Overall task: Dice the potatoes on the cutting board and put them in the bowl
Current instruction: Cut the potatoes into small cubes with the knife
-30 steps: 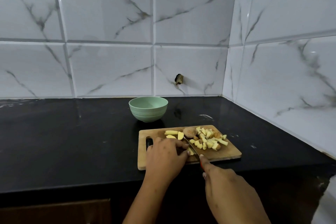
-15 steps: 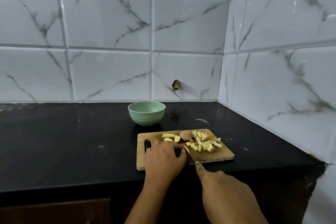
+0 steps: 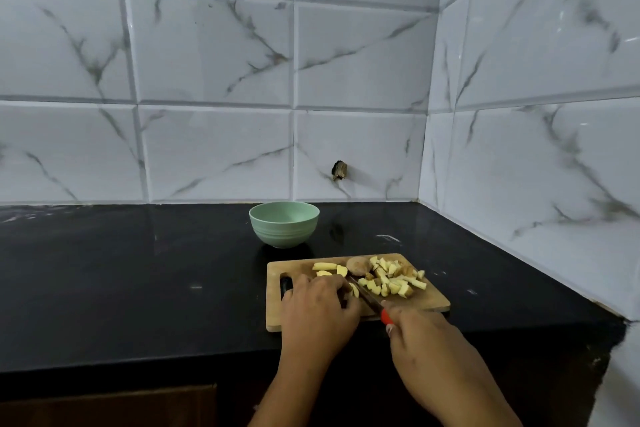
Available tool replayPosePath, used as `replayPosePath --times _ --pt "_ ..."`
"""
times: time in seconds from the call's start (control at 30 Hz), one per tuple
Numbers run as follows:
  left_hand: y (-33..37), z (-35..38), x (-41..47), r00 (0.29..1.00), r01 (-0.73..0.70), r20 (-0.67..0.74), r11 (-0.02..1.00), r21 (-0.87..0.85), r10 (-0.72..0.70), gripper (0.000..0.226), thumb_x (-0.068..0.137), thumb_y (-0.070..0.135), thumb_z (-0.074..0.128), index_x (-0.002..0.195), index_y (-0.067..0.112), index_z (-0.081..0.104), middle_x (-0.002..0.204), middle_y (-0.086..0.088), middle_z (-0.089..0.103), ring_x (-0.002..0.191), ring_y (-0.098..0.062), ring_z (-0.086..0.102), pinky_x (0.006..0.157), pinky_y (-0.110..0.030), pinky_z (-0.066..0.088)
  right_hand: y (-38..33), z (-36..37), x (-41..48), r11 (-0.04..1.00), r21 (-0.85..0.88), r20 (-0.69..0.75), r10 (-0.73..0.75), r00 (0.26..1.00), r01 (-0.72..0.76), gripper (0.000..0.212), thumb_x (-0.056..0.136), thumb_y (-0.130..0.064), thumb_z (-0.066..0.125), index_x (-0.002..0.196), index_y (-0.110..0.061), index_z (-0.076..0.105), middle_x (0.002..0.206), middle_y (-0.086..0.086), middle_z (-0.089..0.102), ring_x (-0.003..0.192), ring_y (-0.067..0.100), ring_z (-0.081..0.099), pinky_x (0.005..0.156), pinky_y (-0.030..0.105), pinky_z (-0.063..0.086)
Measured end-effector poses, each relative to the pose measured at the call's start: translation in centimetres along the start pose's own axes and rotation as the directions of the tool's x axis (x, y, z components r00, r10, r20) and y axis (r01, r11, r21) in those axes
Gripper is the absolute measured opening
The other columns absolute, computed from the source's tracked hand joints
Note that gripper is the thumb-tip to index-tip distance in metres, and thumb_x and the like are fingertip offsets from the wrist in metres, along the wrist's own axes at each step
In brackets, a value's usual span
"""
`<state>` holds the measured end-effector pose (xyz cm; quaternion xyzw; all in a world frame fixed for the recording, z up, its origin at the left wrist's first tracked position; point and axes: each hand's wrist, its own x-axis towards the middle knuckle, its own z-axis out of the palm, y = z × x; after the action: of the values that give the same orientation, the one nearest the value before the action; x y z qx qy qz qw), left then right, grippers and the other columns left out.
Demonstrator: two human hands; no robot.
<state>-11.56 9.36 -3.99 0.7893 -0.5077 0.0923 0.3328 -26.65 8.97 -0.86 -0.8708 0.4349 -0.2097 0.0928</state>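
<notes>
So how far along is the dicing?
Partway. Done: a pile of potato cubes lies on the cutting board. In hand: the left hand holds a potato piece while the right hand cuts it with the red-handled knife. Left: the wedges and the brown potato chunk, then loading the green bowl, where no potato shows.

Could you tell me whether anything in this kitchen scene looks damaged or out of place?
Yes: a rough dark hole breaks the wall tile just above the countertop, right of the green bowl. White smears mark the countertop below it.
</notes>
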Motion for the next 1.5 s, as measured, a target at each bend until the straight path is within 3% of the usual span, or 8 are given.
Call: replayPosePath --times 0.37,0.57,0.73,0.87,0.97,1.13,1.3,1.5 --pt "-0.3 0.1 0.2 1.000 0.003 0.013 1.000 -0.008 -0.003 0.026 0.093 0.037 0.044 0.116 0.038 0.057 0.113 0.016 0.061 0.107 -0.009 0.046 0.089 -0.029 0.041 0.6 0.7 0.2 0.997 0.081 -0.070 0.026 0.997 -0.020 0.043 0.102 -0.034 0.032 0.144 -0.040 0.030 0.117 -0.009 0.059 0.099 0.006 0.059 0.077 0.022 0.048" --pt "-0.4 0.2 0.4 1.000 0.016 0.016 1.000 -0.013 -0.016 0.025 0.094 0.043 0.047 0.114 0.038 0.060 0.115 0.017 0.062 0.111 -0.007 0.046 0.092 -0.029 0.041 1.6 2.2 2.3 0.960 0.271 -0.110 -0.046 0.993 0.074 0.057 0.102 -0.024 0.035 0.136 -0.061 0.009 0.089 -0.008 0.058 0.076 0.008 0.057 0.068 0.024 0.049" --pt "-0.6 0.1 0.3 1.000 0.008 -0.023 0.999 -0.049 -0.009 0.021 0.094 0.037 0.050 0.110 0.037 0.064 0.103 0.015 0.066 0.103 -0.006 0.048 0.083 -0.026 0.045 1.3 4.1 5.3 0.964 0.224 -0.189 -0.102 0.977 0.144 0.042 0.099 -0.023 0.045 0.137 -0.041 0.046 0.108 -0.012 0.050 0.087 0.000 0.048 0.072 0.016 0.045" --pt "-0.7 0.0 0.2 0.999 0.004 -0.047 0.996 -0.092 -0.008 0.020 0.092 0.030 0.053 0.107 0.034 0.065 0.100 0.015 0.066 0.099 -0.004 0.050 0.080 -0.024 0.046 1.3 4.1 6.6 0.970 0.177 -0.189 -0.133 0.973 0.167 0.035 0.088 -0.043 0.063 0.122 -0.039 0.061 0.086 -0.018 0.051 0.072 -0.002 0.049 0.058 0.010 0.036" --pt "-0.8 0.1 0.3 0.997 0.033 -0.061 0.991 -0.130 -0.041 0.019 0.088 0.026 0.056 0.104 0.034 0.062 0.098 0.015 0.066 0.094 -0.003 0.055 0.079 -0.028 0.049 1.5 4.0 7.1 0.983 0.141 -0.222 -0.082 0.972 0.115 0.042 0.079 -0.058 0.063 0.117 -0.040 0.064 0.087 -0.016 0.061 0.076 0.000 0.056 0.059 0.014 0.041" --pt "-0.8 0.1 0.2 0.996 0.037 -0.073 0.991 -0.130 -0.047 0.023 0.085 0.018 0.053 0.104 0.030 0.053 0.098 0.013 0.066 0.092 -0.009 0.057 0.074 -0.033 0.050 1.2 4.2 7.7 0.994 0.045 -0.201 -0.089 0.976 0.100 0.045 0.081 -0.061 0.060 0.119 -0.037 0.063 0.104 -0.012 0.067 0.097 0.006 0.060 0.068 0.021 0.041" --pt "-0.6 0.0 0.1 0.998 0.018 -0.058 0.995 -0.095 -0.023 0.022 0.087 0.019 0.048 0.105 0.032 0.053 0.097 0.011 0.064 0.089 -0.009 0.055 0.073 -0.032 0.051 1.4 3.8 8.4 0.995 0.057 -0.097 -0.077 0.992 0.083 0.037 0.084 -0.054 0.061 0.115 -0.035 0.064 0.096 -0.012 0.066 0.086 0.006 0.060 0.065 0.022 0.045" --pt "-0.4 -0.5 0.1 0.999 -0.021 0.038 0.999 -0.034 0.022 0.027 0.091 0.036 0.047 0.114 0.038 0.060 0.104 0.013 0.064 0.103 -0.008 0.047 0.081 -0.029 0.047 2.5 2.9 9.2 0.969 0.226 0.090 -0.120 0.989 0.097 0.033 0.082 -0.046 0.068 0.113 -0.038 0.066 0.068 -0.015 0.049 0.062 0.000 0.045 0.053 0.017 0.031"
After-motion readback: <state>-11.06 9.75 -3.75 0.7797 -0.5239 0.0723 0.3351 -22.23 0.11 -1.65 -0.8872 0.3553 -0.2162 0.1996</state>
